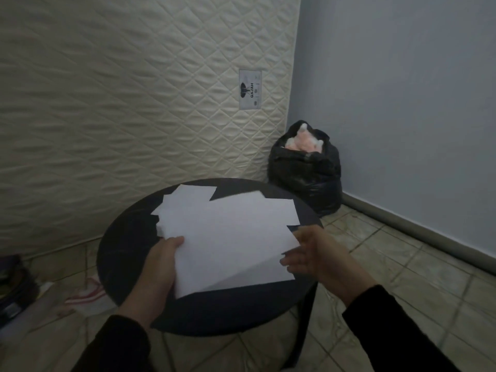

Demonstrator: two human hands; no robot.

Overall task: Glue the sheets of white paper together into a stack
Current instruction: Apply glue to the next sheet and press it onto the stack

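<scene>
Both hands work the top sheet (230,253): left hand (161,267) grips its near-left edge, right hand (311,253), fingers loosely spread, steadies the right, probably to square it over the loose sheets (188,202) on the round table (126,264).

"GAJAH" (sideways) on mattress label (250,89)

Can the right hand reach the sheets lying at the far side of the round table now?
Probably yes. The right hand is open beside the top sheet, which the left hand holds. Only that raised sheet lies before the far sheets; the hand could pass above it.
</scene>
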